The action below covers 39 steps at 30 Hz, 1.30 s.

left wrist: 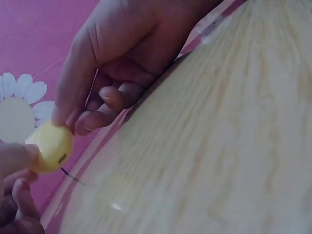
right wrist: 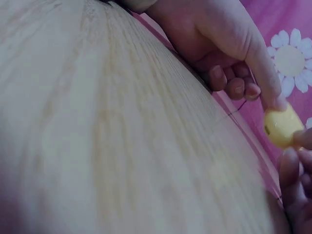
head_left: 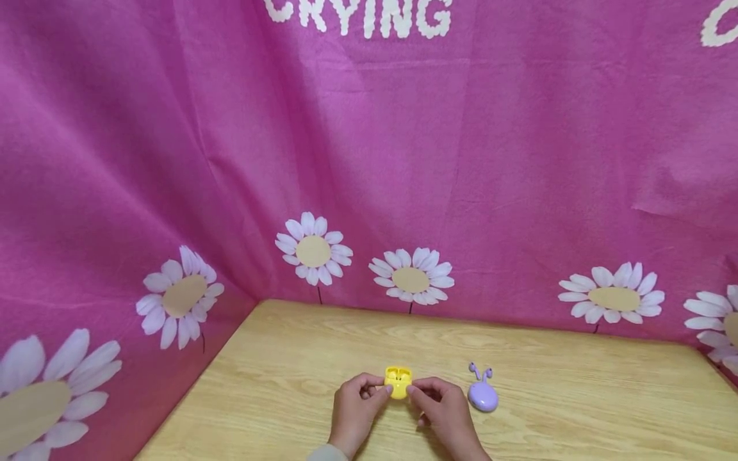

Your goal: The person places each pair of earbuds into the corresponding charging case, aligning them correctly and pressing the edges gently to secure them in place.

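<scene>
A small yellow earbud case is held between both hands in the head view, its lid raised; rounded yellow shapes show inside, too small to make out well. My left hand pinches the case's left side between thumb and fingers. On the opposite side my right hand pinches it the same way. Both wrist views show the rounded yellow shell, with a small dark port, between the fingertips. To the right of my right hand lies a purple earbud case, with two purple earbuds just behind it.
A light wood-grain table spreads beneath the hands. Pink cloth printed with white daisies and lettering hangs along its back and left edges.
</scene>
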Each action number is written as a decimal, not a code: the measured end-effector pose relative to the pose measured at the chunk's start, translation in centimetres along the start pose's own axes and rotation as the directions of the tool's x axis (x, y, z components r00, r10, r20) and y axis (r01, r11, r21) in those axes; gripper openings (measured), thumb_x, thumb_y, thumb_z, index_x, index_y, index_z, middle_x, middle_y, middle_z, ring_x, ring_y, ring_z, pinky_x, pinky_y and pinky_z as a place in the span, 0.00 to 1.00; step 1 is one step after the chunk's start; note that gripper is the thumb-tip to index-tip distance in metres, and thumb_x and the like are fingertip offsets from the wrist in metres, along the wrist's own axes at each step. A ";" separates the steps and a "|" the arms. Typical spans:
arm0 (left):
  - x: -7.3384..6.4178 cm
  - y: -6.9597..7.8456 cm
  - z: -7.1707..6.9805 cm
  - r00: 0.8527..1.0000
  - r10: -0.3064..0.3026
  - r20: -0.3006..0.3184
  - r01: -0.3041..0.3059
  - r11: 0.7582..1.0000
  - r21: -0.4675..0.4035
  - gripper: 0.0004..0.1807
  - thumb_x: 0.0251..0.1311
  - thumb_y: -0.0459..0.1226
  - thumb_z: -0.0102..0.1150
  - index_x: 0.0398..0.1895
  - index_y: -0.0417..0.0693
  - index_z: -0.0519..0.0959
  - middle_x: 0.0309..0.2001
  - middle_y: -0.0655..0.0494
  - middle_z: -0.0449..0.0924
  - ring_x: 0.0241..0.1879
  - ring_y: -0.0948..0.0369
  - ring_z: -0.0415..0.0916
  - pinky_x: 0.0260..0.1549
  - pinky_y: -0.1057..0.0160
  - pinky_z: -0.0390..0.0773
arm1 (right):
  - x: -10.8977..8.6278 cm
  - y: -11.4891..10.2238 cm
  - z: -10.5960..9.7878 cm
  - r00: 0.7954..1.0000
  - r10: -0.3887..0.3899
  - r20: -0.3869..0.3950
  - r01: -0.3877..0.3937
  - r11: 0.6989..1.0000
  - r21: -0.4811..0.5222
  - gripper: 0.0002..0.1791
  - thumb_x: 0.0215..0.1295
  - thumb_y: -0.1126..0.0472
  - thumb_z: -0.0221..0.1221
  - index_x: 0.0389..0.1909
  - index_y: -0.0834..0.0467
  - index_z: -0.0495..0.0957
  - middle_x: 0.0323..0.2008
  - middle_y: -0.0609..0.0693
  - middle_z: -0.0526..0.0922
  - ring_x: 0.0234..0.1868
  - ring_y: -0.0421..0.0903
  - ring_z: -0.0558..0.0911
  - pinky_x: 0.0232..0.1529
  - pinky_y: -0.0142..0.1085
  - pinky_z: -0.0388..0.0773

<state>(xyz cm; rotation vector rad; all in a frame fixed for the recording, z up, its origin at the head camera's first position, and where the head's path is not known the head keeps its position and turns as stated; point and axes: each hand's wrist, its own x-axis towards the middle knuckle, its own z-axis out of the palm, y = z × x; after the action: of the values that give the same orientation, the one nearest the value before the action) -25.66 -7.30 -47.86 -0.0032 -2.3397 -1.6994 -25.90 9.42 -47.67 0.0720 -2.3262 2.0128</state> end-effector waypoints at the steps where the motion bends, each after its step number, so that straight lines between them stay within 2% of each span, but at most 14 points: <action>1: 0.0 0.0 0.0 1.000 0.002 -0.006 -0.002 1.000 0.017 0.08 0.49 0.41 0.72 0.30 0.48 0.84 0.22 0.62 0.72 0.23 0.68 0.68 0.23 0.73 0.70 | 0.0 0.0 0.1 1.000 -0.005 -0.007 0.004 1.000 -0.030 0.12 0.58 0.61 0.67 0.39 0.66 0.82 0.25 0.51 0.80 0.16 0.41 0.74 0.16 0.33 0.78; 5: 0.1 0.0 0.0 1.000 0.010 -0.015 -0.009 0.997 0.071 0.08 0.48 0.41 0.74 0.28 0.49 0.84 0.21 0.63 0.74 0.23 0.68 0.69 0.23 0.72 0.70 | 0.0 0.0 0.2 0.999 -0.024 -0.031 0.019 0.990 -0.138 0.10 0.58 0.61 0.67 0.36 0.63 0.83 0.23 0.49 0.80 0.13 0.40 0.73 0.14 0.32 0.76; 9: 0.1 0.0 0.1 1.000 0.009 -0.019 -0.007 0.995 0.099 0.08 0.46 0.40 0.74 0.26 0.49 0.85 0.21 0.63 0.75 0.22 0.67 0.69 0.23 0.71 0.71 | 0.0 0.0 0.2 0.998 -0.053 -0.037 0.045 0.979 -0.201 0.08 0.58 0.62 0.67 0.35 0.63 0.83 0.23 0.48 0.80 0.12 0.39 0.73 0.13 0.31 0.75; 18: 0.1 0.2 0.2 1.000 -0.001 -0.027 0.005 0.987 0.158 0.05 0.46 0.38 0.74 0.24 0.49 0.85 0.20 0.65 0.75 0.22 0.67 0.69 0.23 0.71 0.71 | 0.0 0.0 0.3 0.998 -0.044 -0.036 0.033 0.966 -0.255 0.07 0.58 0.59 0.67 0.32 0.60 0.84 0.21 0.47 0.80 0.13 0.40 0.74 0.14 0.32 0.75; 23: 0.4 0.2 0.5 1.000 -0.011 -0.013 0.013 0.990 0.140 0.06 0.47 0.39 0.73 0.25 0.49 0.84 0.20 0.64 0.75 0.22 0.67 0.69 0.23 0.70 0.71 | 0.2 -0.4 0.1 0.997 -0.043 -0.060 0.022 0.951 -0.310 0.06 0.59 0.58 0.66 0.29 0.58 0.83 0.20 0.45 0.79 0.12 0.40 0.73 0.13 0.31 0.73; 30: 0.9 0.6 0.9 0.999 -0.038 -0.015 0.040 0.991 0.126 0.08 0.46 0.41 0.74 0.27 0.50 0.84 0.21 0.63 0.74 0.23 0.66 0.69 0.24 0.69 0.70 | 0.9 -0.7 -0.4 0.996 -0.044 -0.075 0.017 0.945 -0.326 0.06 0.59 0.59 0.66 0.28 0.58 0.83 0.20 0.45 0.79 0.12 0.40 0.73 0.13 0.30 0.72; 39: 0.3 0.0 -0.1 0.998 -0.051 -0.032 0.056 0.986 0.157 0.09 0.46 0.40 0.74 0.28 0.49 0.84 0.19 0.63 0.73 0.21 0.66 0.68 0.21 0.69 0.68 | 0.3 -0.1 0.8 0.998 -0.024 -0.053 0.006 0.951 -0.310 0.07 0.59 0.57 0.66 0.28 0.58 0.83 0.19 0.44 0.78 0.10 0.39 0.73 0.12 0.31 0.73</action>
<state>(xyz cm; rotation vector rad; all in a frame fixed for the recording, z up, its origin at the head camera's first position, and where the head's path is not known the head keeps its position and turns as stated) -25.97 -7.42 -47.78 0.1121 -2.4680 -1.5219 -26.19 8.60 -47.62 0.0165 -2.5627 1.5947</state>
